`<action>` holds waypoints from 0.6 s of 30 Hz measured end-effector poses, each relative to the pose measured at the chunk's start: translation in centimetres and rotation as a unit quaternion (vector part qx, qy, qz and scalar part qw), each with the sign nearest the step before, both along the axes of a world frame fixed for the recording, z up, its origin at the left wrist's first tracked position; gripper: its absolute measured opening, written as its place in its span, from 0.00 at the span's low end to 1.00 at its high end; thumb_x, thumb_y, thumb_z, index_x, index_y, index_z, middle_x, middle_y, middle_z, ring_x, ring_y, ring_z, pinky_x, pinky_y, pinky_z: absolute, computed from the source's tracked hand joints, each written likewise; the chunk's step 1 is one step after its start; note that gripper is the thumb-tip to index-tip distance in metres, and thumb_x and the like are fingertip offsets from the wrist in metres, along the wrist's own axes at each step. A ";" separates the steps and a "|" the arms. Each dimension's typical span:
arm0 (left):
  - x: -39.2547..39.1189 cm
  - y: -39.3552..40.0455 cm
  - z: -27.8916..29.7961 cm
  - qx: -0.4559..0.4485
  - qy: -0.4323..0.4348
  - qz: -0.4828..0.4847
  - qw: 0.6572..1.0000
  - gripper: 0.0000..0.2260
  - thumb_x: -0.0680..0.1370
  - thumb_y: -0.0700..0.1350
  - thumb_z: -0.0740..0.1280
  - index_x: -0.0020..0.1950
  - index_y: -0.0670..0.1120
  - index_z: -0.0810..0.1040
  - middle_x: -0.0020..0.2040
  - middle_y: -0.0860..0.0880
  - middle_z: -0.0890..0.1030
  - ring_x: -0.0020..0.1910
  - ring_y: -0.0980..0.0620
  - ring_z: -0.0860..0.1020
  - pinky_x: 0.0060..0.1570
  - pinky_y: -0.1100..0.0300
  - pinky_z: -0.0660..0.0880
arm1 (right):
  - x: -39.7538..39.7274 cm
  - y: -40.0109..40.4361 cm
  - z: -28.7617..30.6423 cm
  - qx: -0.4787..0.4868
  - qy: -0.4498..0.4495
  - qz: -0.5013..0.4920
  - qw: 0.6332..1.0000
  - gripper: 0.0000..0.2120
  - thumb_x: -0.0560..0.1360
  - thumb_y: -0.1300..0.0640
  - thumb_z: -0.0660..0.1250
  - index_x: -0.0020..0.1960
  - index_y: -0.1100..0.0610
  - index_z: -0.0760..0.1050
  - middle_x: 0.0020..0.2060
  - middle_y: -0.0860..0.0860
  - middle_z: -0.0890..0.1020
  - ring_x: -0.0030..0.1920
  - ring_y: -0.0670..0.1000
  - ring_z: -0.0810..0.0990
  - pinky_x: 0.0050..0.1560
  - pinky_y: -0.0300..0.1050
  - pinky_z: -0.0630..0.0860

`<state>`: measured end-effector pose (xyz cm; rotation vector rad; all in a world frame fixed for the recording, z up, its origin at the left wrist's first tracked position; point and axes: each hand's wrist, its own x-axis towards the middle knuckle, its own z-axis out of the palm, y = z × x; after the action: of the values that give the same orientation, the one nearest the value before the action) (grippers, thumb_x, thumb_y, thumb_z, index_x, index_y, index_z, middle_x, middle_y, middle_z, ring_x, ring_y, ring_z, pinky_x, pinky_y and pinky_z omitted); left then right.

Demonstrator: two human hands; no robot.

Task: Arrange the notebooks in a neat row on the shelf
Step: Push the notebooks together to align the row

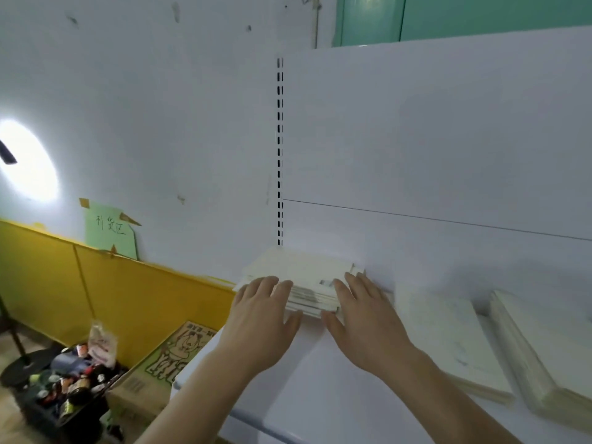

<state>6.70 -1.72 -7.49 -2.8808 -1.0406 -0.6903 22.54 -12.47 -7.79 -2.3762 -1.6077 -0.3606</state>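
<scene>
A pale stack of notebooks [301, 277] lies flat at the white shelf's [320, 379] back left corner; two more stacks — one [448, 341] beside another [538, 350] — lie flat to its right.

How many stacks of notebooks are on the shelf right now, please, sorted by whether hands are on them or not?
Notebook stacks with hands on them: 1, the left stack, under the left hand and right hand.
Notebook stacks untouched: 2, the middle stack and the right stack.
Total: 3 on the white shelf.
</scene>
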 end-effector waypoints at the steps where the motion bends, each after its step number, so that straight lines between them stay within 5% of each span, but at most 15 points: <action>1: 0.4 0.7 -0.2 -0.005 0.003 -0.003 1.000 0.26 0.82 0.60 0.55 0.77 0.52 0.60 0.76 0.52 0.63 0.76 0.51 0.58 0.74 0.54 0.55 | 0.3 0.9 -0.2 -0.008 -0.001 0.000 1.000 0.30 0.81 0.40 0.49 0.77 0.54 0.52 0.77 0.54 0.54 0.77 0.55 0.49 0.76 0.51 0.50; 7: 2.2 5.3 -1.7 -0.012 0.062 -0.028 0.998 0.30 0.81 0.63 0.52 0.80 0.52 0.52 0.80 0.49 0.55 0.79 0.46 0.49 0.77 0.48 0.47 | 1.5 4.8 -1.2 -0.033 -0.022 -0.010 0.999 0.29 0.80 0.41 0.51 0.75 0.55 0.59 0.74 0.55 0.62 0.74 0.57 0.58 0.74 0.53 0.56; 11: 2.6 8.0 -2.9 0.021 0.081 -0.058 0.995 0.33 0.78 0.66 0.41 0.77 0.51 0.61 0.77 0.48 0.63 0.78 0.43 0.55 0.75 0.42 0.52 | 1.2 5.6 -0.8 0.009 -0.069 -0.007 0.998 0.22 0.77 0.43 0.48 0.58 0.49 0.76 0.52 0.48 0.80 0.54 0.52 0.78 0.62 0.51 0.70; 14: 2.5 9.0 -2.9 0.041 0.009 -0.098 0.994 0.28 0.80 0.63 0.44 0.70 0.51 0.71 0.67 0.49 0.75 0.72 0.43 0.67 0.72 0.41 0.61 | 0.4 5.2 0.4 0.015 -0.095 -0.014 0.995 0.18 0.78 0.46 0.49 0.53 0.49 0.76 0.46 0.48 0.82 0.45 0.54 0.81 0.48 0.50 0.75; 18: 1.9 9.6 -1.5 0.088 -0.155 -0.149 0.973 0.23 0.81 0.55 0.57 0.73 0.47 0.68 0.71 0.44 0.72 0.74 0.41 0.66 0.71 0.40 0.65 | -0.6 4.2 1.9 0.115 -0.129 -0.072 0.982 0.05 0.77 0.54 0.62 0.52 0.50 0.75 0.37 0.49 0.82 0.30 0.56 0.79 0.28 0.48 0.74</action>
<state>8.61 7.86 -9.02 -2.8559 -0.5241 -1.2133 21.97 -8.32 -5.91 -2.3464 -1.4034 -0.8652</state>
